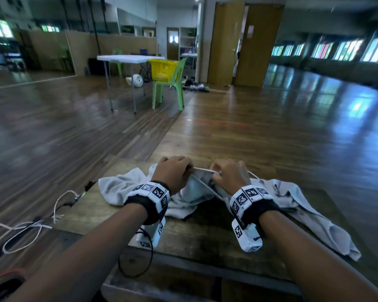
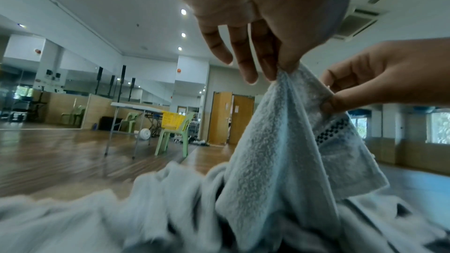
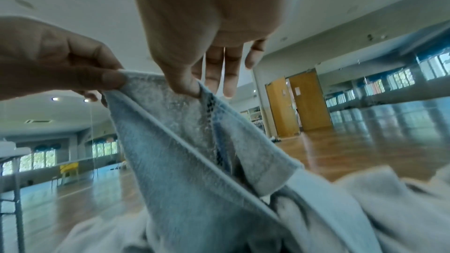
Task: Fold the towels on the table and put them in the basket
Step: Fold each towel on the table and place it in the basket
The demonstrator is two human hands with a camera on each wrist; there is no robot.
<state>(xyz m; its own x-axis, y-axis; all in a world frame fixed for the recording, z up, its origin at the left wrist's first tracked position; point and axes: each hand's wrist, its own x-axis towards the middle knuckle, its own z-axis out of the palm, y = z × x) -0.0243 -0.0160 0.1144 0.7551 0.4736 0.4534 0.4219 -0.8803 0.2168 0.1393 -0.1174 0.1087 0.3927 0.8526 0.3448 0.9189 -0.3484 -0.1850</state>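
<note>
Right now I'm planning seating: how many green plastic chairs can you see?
2. One chair stands at the white table's right end with the yellow basket on it; another chair is behind the table. Others may be hidden.

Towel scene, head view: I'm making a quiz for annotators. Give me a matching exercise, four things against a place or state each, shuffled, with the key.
Things:
1. yellow basket
2. pale grey towel
3. left hand
4. white cord

Places or states:
A. pinching a towel edge
B. on a green chair
C. crumpled on the wooden table
D. on the floor, left of the table

Pairs: 1-B, 2-C, 3-A, 4-D
</note>
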